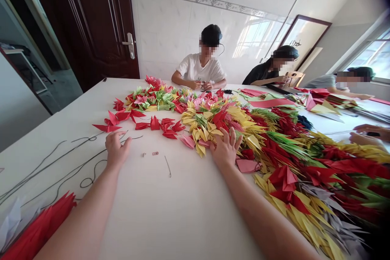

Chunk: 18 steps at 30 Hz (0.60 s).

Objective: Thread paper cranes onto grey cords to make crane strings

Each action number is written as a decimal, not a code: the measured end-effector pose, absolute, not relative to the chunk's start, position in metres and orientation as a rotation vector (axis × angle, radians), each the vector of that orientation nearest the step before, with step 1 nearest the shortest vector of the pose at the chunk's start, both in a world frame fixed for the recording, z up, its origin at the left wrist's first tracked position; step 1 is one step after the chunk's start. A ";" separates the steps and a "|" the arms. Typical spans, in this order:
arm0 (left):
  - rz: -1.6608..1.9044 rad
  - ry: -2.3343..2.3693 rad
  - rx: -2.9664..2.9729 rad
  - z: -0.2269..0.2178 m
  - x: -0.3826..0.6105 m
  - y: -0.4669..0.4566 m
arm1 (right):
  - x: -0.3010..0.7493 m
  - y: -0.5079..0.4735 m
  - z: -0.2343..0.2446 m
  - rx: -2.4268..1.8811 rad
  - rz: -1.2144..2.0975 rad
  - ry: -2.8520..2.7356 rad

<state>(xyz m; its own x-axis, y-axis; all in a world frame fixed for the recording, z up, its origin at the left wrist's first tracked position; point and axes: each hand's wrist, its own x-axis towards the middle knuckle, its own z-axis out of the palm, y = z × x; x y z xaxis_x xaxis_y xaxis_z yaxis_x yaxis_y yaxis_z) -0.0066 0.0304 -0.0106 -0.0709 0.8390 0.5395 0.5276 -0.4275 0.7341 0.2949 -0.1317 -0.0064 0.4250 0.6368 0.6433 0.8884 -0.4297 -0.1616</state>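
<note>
My left hand rests over the white table, thumb and forefinger apart. Beside and under it run dark cords; a short end shows past the thumb. A loose row of red folded paper cranes lies just beyond that hand. My right hand has its fingers spread on the edge of a big heap of folded paper cranes, mostly yellow ones there. Between my hands lie a thin needle-like piece and a tiny pale piece.
The crane heap stretches to the right, with red cranes at its front. Red and white folded paper sits at lower left. A person in a white shirt works opposite; others sit at right. A co-worker's hand is at the right edge.
</note>
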 end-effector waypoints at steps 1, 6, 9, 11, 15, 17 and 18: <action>1.493 1.476 1.912 -0.011 -0.007 0.031 | 0.295 -0.131 -0.007 -2.189 -0.691 -1.312; 1.482 1.482 1.886 -0.013 -0.008 0.031 | 0.295 -0.130 -0.011 -2.125 -0.705 -1.362; 1.446 1.502 1.853 -0.013 -0.008 0.030 | 0.298 -0.129 -0.013 -1.997 -0.760 -1.316; 1.428 1.508 1.852 -0.013 -0.008 0.030 | 0.301 -0.128 -0.014 -1.878 -0.759 -1.279; 1.417 1.528 1.833 -0.012 -0.007 0.030 | 0.303 -0.125 -0.016 -1.699 -0.664 -1.200; 1.400 1.529 1.821 -0.012 -0.007 0.030 | 0.302 -0.125 -0.015 -1.669 -0.618 -1.209; 1.390 1.528 1.816 -0.012 -0.007 0.030 | 0.301 -0.125 -0.014 -1.656 -0.600 -1.232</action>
